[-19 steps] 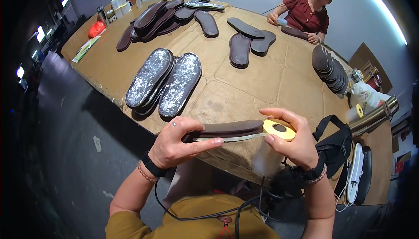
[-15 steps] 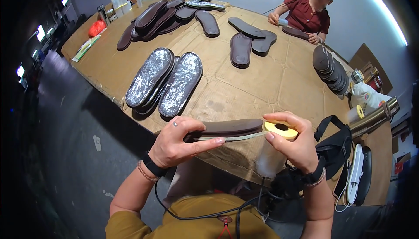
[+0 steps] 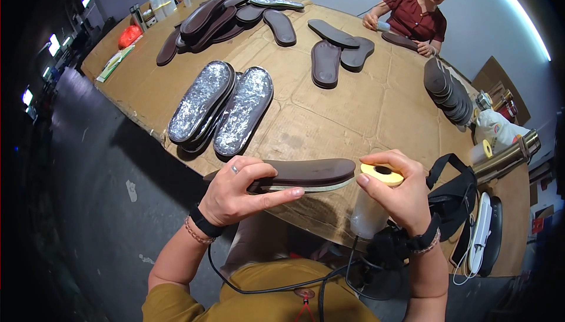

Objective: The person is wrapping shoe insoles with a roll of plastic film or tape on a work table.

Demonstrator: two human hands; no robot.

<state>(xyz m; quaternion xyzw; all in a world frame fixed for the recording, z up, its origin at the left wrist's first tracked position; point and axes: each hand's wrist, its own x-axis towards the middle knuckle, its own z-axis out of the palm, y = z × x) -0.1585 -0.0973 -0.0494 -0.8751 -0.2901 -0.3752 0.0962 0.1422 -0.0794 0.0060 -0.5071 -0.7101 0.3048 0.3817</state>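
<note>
My left hand grips a dark brown shoe sole at its left end, fingers on top and the index finger stretched along its near side. A pale strip runs along the sole's lower edge. My right hand is closed round the yellow-ended top of a roll of clear film, which stands upright just right of the sole's tip. Whether film spans from roll to sole is hard to make out. Beyond my left hand lie film-wrapped soles, a left stack and a right one.
Loose brown soles and a heap of soles lie farther back on the cardboard-covered table. At right are a row of soles, a black bag and a steel flask. A co-worker sits across, holding a sole.
The roll and my right hand have shifted slightly right. The pale strip that stretched toward the roll now follows the sole's edge. Across the table, the co-worker's head has turned.
</note>
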